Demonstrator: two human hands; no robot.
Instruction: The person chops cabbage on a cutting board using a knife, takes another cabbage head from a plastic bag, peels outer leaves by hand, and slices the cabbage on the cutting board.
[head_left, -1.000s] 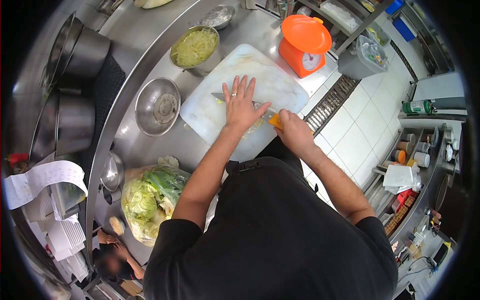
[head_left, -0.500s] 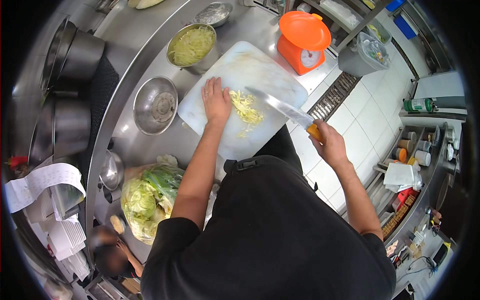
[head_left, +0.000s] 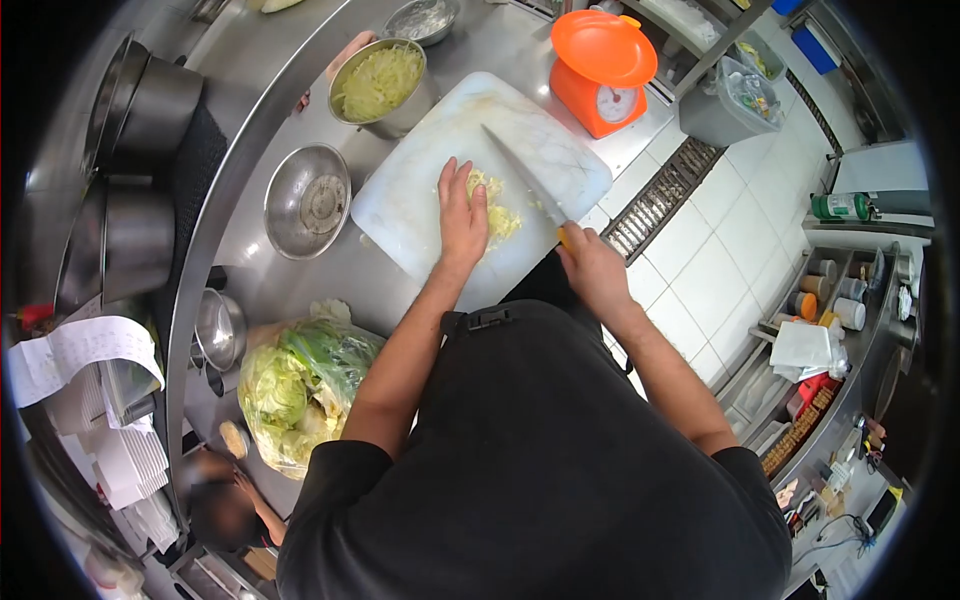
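Note:
My right hand point(head_left: 596, 272) is closed round the yellow handle of a long kitchen knife point(head_left: 520, 172), its blade slanting across the white cutting board point(head_left: 430, 140). To the left of the blade lies a small heap of pale yellow-green shredded leaves point(head_left: 503, 218). My left hand point(head_left: 464, 218) rests at the left side of this heap, fingers stretched out and partly covering it. Nothing shows in that hand. Beyond the board stands a steel pot point(head_left: 405, 118) filled with pale green shreds point(head_left: 378, 84).
An empty steel bowl point(head_left: 308, 202) sits left of the board. Nearer is a plastic bag of leafy greens point(head_left: 300, 395). An orange scale point(head_left: 605, 70) stands at the right. Another person's hand point(head_left: 352, 52) shows behind the pot; a second person point(head_left: 225, 505) is at lower left.
My right hand has brought the knife inward, to the left, beside the shreds. My left hand has shifted right onto the heap's edge. Another person's hand has appeared behind the pot.

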